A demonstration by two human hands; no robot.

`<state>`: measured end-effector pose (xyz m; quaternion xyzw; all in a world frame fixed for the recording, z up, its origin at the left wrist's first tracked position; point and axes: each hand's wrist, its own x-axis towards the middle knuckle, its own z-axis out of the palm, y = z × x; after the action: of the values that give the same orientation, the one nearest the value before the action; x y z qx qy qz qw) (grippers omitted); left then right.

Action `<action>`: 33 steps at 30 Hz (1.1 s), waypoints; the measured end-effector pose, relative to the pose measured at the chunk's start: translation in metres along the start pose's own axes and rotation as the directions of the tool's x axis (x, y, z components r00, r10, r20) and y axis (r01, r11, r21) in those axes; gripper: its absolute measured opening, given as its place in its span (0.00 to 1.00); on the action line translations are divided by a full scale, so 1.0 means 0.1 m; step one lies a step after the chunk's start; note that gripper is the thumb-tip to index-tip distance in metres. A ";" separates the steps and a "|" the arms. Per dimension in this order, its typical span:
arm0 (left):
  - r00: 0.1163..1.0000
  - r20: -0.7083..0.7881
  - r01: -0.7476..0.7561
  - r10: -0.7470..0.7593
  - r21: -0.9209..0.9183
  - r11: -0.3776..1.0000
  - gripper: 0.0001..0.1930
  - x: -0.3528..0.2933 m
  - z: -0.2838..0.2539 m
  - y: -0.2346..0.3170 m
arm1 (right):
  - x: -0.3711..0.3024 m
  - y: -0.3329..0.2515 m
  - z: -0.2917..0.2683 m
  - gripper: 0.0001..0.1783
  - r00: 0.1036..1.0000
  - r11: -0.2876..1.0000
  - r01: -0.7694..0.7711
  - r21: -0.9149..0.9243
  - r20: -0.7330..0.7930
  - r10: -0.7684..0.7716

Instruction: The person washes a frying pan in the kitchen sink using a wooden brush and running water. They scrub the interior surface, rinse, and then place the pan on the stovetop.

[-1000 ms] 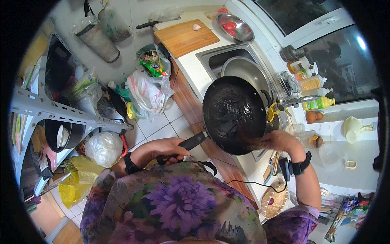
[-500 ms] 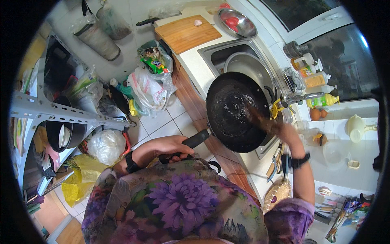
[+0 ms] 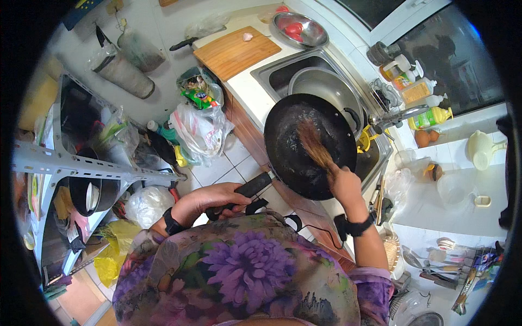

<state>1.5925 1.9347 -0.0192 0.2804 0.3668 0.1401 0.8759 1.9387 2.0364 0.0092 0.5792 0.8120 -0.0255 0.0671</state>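
My left hand [image 3: 223, 199] is closed around the black handle of a wok [image 3: 283, 157]. The wok is tilted over the sink's near side, its dark inner face turned up and wet-looking. A brown bristle brush [image 3: 314, 142] has its bristles on the wok's inside surface. My right hand [image 3: 344, 185] grips the brush by its upper end, over the wok's right rim. Behind the wok, a large metal basin [image 3: 326, 81] sits in the sink, partly hidden by the wok. The faucet [image 3: 399, 115] stands just right of it.
A wooden cutting board [image 3: 234, 51] with a small pale piece lies on the far counter. Past it is a metal bowl [image 3: 277, 22] with red items. Several bottles [image 3: 418, 89] line the window side. Plastic bags [image 3: 198, 127] stand on the floor, left of the cabinet.
My right hand and the brush have moved left and down, with the bristles now plainly seen in the wok's middle. The view has turned slightly. My left hand keeps its hold.
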 end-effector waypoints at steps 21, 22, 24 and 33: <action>1.000 -0.015 -0.023 0.022 -0.037 0.999 0.12 0.02 0.02 0.02 | -0.18 0.44 -0.46 0.19 0.985 0.981 0.166 0.103 0.030 -0.170; 1.000 -0.013 -0.023 0.022 -0.024 0.999 0.12 0.01 0.02 0.03 | -0.05 0.54 -0.51 0.19 0.993 0.992 0.110 0.053 0.023 -0.112; 1.000 -0.019 -0.007 0.007 -0.026 1.000 0.13 0.00 0.02 0.05 | 0.11 0.75 -0.63 0.20 0.997 0.997 0.022 -0.076 0.081 -0.016; 0.999 -0.054 -0.007 0.006 -0.019 1.000 0.14 0.00 0.03 0.06 | -0.11 0.38 -0.89 0.21 0.745 0.784 -0.281 0.553 0.641 -0.186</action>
<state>1.5943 1.9384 -0.0139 0.2692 0.3880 0.1542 0.8679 1.9711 2.0492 0.1001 0.5417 0.6621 -0.4928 0.1591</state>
